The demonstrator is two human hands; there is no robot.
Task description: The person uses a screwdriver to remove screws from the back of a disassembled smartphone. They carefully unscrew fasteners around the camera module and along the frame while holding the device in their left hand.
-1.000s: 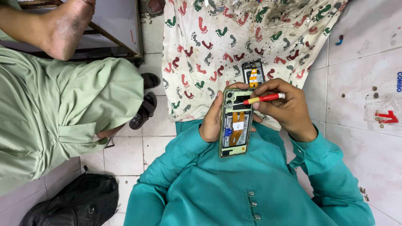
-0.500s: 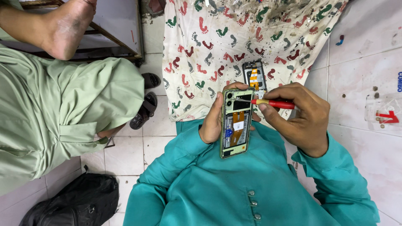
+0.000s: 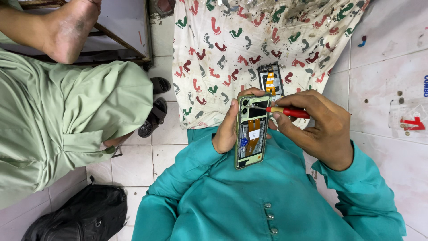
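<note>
My left hand (image 3: 228, 127) grips an opened smartphone (image 3: 252, 131) with a pale green frame, its back off and the circuit board and orange flex cable exposed. My right hand (image 3: 316, 127) holds a red-handled screwdriver (image 3: 285, 111), its metal tip resting on the phone's upper part near the camera. Both arms wear teal sleeves. A second opened phone part (image 3: 270, 81) with an orange ribbon lies on the footprint-patterned cloth (image 3: 214, 53) just beyond the held phone.
A person in pale green clothing (image 3: 53, 120) sits close at the left, a bare foot (image 3: 69, 27) resting above. Dark sandals (image 3: 156, 111) lie on the tiled floor, a black bag (image 3: 80, 216) at bottom left. A metal-framed stand (image 3: 129, 31) is at upper left.
My right hand has shifted slightly with the screwdriver, its tip moving along the upper part of the phone. The left hand keeps the phone steady.
</note>
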